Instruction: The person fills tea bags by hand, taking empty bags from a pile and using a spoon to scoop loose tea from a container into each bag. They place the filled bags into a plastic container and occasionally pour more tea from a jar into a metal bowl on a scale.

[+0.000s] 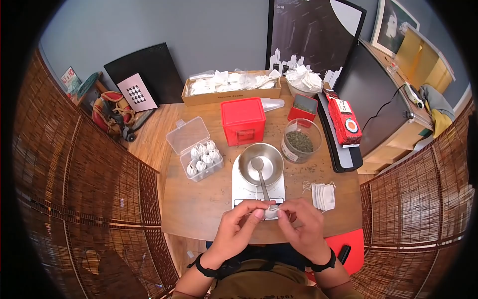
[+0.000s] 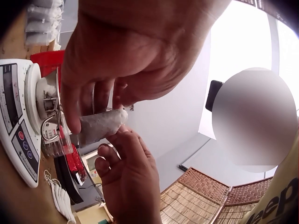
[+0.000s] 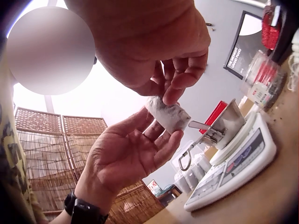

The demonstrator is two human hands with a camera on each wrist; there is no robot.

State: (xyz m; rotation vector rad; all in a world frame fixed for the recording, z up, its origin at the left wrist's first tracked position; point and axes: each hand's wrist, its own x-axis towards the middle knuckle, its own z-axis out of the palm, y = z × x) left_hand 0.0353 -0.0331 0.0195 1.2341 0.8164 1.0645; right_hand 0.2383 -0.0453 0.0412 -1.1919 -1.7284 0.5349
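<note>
A small white tea bag (image 1: pixel 271 213) is held between both hands, in front of the kitchen scale (image 1: pixel 240 193). Thumb and fingers of my left hand (image 1: pixel 236 226) pinch one side of it, and my right hand (image 1: pixel 302 223) pinches the other. In the right wrist view the filled bag (image 3: pixel 169 115) looks plump, with the right fingertips at its gathered top. On the scale stands a steel bowl (image 1: pixel 247 172) with a spoon (image 1: pixel 258 164) leaning in it, handle toward the hands. Flat unfilled drawstring bags (image 1: pixel 323 197) lie stacked to the right.
An open plastic box (image 1: pixel 201 169) of filled bags stands left, behind it a red canister (image 1: pixel 243 119). Dried leaves fill a clear jar (image 1: pixel 300 144) behind the bowl's right. A long carton (image 1: pixel 234 94) lines the back; a black device (image 1: pixel 343 159) bearing a red packet stands right.
</note>
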